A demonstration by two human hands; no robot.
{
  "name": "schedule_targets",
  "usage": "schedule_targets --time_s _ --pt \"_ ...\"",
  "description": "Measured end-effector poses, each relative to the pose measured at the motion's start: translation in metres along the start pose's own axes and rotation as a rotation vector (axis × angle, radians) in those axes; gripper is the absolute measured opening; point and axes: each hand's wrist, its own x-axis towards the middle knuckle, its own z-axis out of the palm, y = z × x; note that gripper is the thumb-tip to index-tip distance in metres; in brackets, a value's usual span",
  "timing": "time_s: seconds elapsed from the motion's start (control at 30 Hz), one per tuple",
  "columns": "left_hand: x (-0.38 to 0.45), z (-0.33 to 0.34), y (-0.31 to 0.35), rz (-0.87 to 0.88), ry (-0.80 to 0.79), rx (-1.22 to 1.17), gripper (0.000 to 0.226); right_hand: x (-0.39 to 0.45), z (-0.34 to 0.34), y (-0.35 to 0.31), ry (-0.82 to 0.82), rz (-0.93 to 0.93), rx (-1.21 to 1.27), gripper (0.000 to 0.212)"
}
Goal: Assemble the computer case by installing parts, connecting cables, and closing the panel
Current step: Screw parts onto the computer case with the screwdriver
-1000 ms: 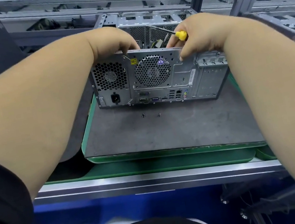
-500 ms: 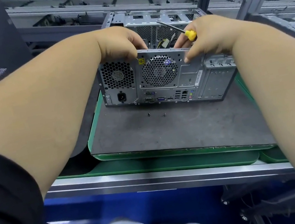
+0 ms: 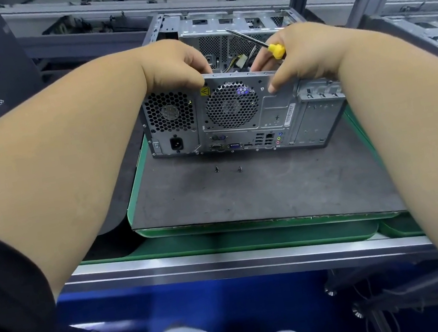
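A grey computer case [image 3: 249, 113] lies on its side on a dark mat [image 3: 246, 193], its rear panel with fan grille and ports facing me and its open side up. My left hand [image 3: 173, 62] grips the top rear edge of the case above the power supply. My right hand [image 3: 300, 54] holds a yellow-handled screwdriver [image 3: 274, 49], shaft pointing up and left over the open case, while its fingers curl over the top rear edge. Yellow and white cables [image 3: 240, 62] show inside, between my hands.
Two small screws [image 3: 227, 169] lie on the mat just in front of the case. The mat sits on a green tray [image 3: 253, 235] on a metal-edged bench. Metal racking and other chassis parts [image 3: 421, 24] stand behind and to the right.
Both hands keep their hold on the case's top rear edge. Only my head has shifted, so the case sits a little more to the right and lower in view.
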Motion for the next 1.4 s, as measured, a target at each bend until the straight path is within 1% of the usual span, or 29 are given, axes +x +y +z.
schedule_targets --time_s 0.07,0.13,0.3,0.37,0.47,0.53,0.6,0.77,0.97,1.1,1.23,1.4 --pt "0.000 -0.001 0.000 0.014 -0.011 0.013 0.027 0.001 0.001 0.001 0.009 -0.002 0.016 0.031" --pt "0.000 -0.002 -0.001 0.028 -0.021 0.012 0.023 0.001 0.002 0.001 0.015 -0.005 0.043 0.029" --pt "0.002 -0.005 -0.006 0.045 0.017 -0.082 0.025 0.000 0.001 0.000 0.008 -0.006 0.114 0.026" --pt "0.004 -0.003 -0.008 0.064 0.031 -0.082 0.024 0.000 0.003 0.002 0.050 -0.028 0.107 0.028" --pt "0.004 0.002 -0.011 0.130 0.107 -0.054 0.028 -0.002 0.005 0.004 0.100 -0.051 0.074 0.025" --pt "0.004 0.003 -0.012 0.158 0.131 -0.028 0.027 -0.002 0.005 0.003 0.099 -0.047 0.035 0.022" --pt "0.004 0.002 -0.013 0.169 0.123 -0.009 0.022 -0.002 0.004 0.000 0.078 -0.036 0.007 0.019" --pt "0.003 0.000 -0.012 0.155 0.118 0.001 0.019 0.000 0.000 -0.009 0.034 0.026 -0.077 0.013" --pt "0.007 -0.002 -0.011 0.116 0.101 0.034 0.020 0.004 -0.002 -0.013 -0.031 0.112 -0.035 0.011" --pt "0.007 -0.002 -0.011 0.107 0.094 0.034 0.019 0.007 -0.004 -0.015 -0.062 0.137 -0.040 0.013" --pt "0.007 -0.004 -0.009 0.084 0.091 0.011 0.017 0.009 -0.005 -0.017 -0.087 0.134 -0.079 0.011" --pt "0.008 -0.008 -0.006 0.056 0.081 0.004 0.018 0.006 -0.003 -0.017 -0.062 0.136 -0.066 0.011"
